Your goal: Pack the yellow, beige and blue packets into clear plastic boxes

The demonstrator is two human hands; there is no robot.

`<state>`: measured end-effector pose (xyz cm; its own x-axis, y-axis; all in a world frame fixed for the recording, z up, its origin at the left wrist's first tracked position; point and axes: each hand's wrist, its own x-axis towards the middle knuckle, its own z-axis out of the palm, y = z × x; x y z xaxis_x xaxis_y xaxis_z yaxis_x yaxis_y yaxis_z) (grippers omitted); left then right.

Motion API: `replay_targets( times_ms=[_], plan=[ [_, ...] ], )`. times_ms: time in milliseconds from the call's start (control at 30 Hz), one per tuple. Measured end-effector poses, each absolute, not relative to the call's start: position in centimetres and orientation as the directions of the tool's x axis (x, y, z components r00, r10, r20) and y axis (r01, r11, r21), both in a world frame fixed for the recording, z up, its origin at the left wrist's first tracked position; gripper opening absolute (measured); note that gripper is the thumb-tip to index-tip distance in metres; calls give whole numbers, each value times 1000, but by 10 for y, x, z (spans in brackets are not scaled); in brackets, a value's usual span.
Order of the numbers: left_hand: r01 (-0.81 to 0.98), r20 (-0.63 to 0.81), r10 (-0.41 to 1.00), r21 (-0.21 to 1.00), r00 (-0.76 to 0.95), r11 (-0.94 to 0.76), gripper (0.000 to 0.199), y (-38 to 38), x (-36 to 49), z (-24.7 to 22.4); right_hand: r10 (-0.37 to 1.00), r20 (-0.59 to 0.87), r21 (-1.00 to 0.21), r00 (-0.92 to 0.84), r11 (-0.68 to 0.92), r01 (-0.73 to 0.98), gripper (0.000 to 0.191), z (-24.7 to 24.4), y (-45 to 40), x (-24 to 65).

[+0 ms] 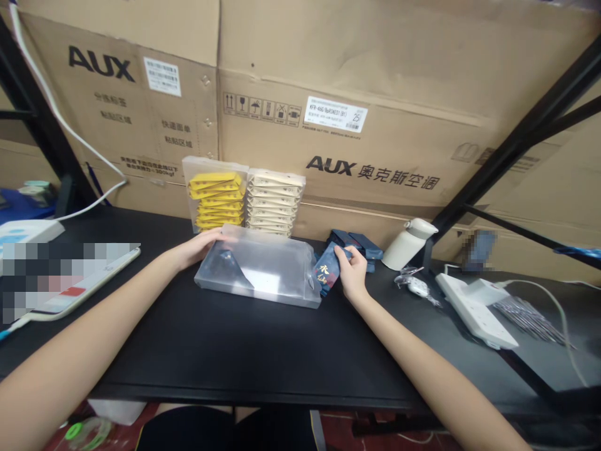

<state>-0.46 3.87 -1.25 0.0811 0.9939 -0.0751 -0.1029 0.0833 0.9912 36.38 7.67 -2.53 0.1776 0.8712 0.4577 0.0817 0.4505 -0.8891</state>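
Note:
A clear plastic box [277, 266] lies flat on the black table, with a dark blue piece visible inside its left part. My left hand [200, 245] grips the box by its far left corner, its fingertips partly hidden. At the box's right end, my right hand [353, 269] pinches a dark blue sachet [328, 266] with gold characters. The sachet slants beside the box's right end; whether it reaches inside I cannot tell. Behind that hand lies a small pile of dark blue sachets [364, 244].
Behind the box stand clear boxes of yellow packets [218, 197] and cream packets [275, 200], before large cardboard cartons [375, 144]. A white bottle [408, 244] and a power strip [476, 310] are at right. A tablet [89, 275] lies at left.

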Motion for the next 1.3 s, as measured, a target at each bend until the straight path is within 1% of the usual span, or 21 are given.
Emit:
replay_targets(
  times_ms=[167,300,367,533,900,1133,1300],
  plan=[
    [-90,-104,992,990,71,110,32,37,-2,-10,878,477,-868,42,463,180,39,-25,67,357],
    [-51,-141,989,988,40,143,27,36,0,-8,878,477,-855,-20,470,218,37,-25,64,355],
    [-43,-144,989,988,33,145,26,36,1,-8,877,480,-852,-27,473,226,38,-25,65,355],
    [-85,-138,990,987,12,139,27,35,1,-8,873,487,-846,-21,478,235,38,-25,66,357],
    [-46,-137,990,989,43,139,28,37,0,-10,869,495,-842,-23,485,237,39,-27,67,358],
    [-92,-154,987,983,46,157,28,37,0,-10,870,493,-842,-27,484,237,38,-27,67,358],
    [-77,-148,988,986,38,150,27,37,0,-10,867,496,-835,-39,489,251,37,-27,66,358]
  ],
)
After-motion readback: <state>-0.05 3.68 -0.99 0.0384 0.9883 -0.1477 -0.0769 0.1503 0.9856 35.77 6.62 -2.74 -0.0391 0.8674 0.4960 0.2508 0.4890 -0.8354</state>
